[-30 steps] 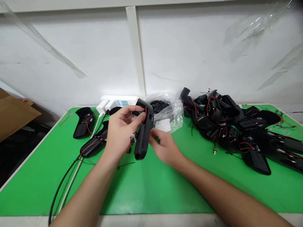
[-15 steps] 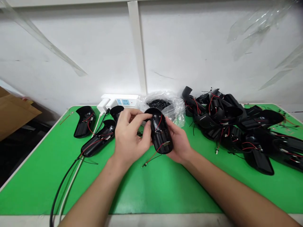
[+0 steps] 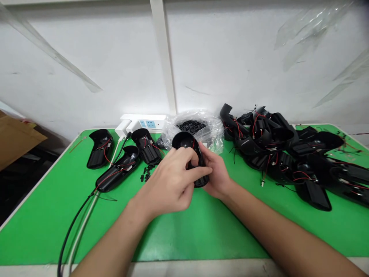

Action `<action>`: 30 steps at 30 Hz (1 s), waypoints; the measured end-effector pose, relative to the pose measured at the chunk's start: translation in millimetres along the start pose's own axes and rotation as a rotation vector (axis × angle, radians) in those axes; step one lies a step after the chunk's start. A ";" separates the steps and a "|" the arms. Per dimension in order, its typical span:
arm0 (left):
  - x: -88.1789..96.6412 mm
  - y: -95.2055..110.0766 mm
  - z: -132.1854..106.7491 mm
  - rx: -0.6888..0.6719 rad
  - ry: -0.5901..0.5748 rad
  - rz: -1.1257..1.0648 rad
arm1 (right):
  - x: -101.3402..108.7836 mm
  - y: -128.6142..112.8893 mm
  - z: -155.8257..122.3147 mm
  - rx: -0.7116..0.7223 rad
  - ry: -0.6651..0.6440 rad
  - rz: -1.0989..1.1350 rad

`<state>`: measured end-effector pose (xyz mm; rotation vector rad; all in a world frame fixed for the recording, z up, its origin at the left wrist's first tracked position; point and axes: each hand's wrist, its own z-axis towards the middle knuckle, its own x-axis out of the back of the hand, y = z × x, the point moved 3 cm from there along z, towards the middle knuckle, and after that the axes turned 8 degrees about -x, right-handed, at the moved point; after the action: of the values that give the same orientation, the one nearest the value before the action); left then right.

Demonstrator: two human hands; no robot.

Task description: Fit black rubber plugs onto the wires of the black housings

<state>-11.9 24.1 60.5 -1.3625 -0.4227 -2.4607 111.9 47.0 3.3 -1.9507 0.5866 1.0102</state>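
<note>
At the middle of the worktop (image 3: pixel 201 234), above its surface, a black housing (image 3: pixel 183 141) is held between both hands. Directions are taken from this housing, with 12 o'clock toward the wall (image 3: pixel 230 65). Its long axis runs from 11 o'clock, at the curved rim, to 5 o'clock, at the narrow end. The right hand (image 3: pixel 218 172) closes on the outer wall from 4 o'clock and supports the part. The left hand (image 3: pixel 174 181) enters from 8 o'clock and lies across the open face, its fingers partly curled; the hand hides whether it grips anything inside. Both hands touch the housing; the left is nearer the interior.

Small black pieces (image 3: pixel 147 172) lie at 9 o'clock, near the left hand. Three wired housings (image 3: pixel 146 147) rest between 9 and 10 o'clock, a power strip (image 3: pixel 160 122) between 10 and 11, an open plastic bag (image 3: pixel 215 134) at 12, and a housing pile (image 3: pixel 249 147) toward 3.
</note>
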 end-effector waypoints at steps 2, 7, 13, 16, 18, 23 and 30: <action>-2.9 -1.4 -0.4 0.012 -0.030 0.037 | 1.5 1.0 1.0 0.002 0.015 0.020; -3.1 -5.4 2.6 0.065 0.091 -0.077 | 0.1 0.6 1.8 0.009 0.017 0.037; 0.3 -9.4 7.2 0.306 0.322 -0.453 | -3.0 0.8 0.4 0.001 0.022 0.044; -4.0 -12.7 7.2 0.560 0.422 -0.799 | -4.2 1.7 -0.7 -0.030 0.058 0.008; -5.8 -13.7 7.7 0.674 0.478 -0.951 | -6.2 1.6 -1.5 -0.043 0.048 -0.003; -5.3 -19.4 6.7 0.805 0.464 -1.091 | -9.3 0.1 -2.4 -0.046 -0.009 -0.024; -7.0 -24.8 0.4 0.755 0.460 -1.349 | -2.5 0.7 -0.7 -0.049 0.074 -0.035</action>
<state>-17.8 47.6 52.0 -0.0481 -2.3829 -2.6882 110.3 46.1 5.2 -2.0417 0.5714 0.9420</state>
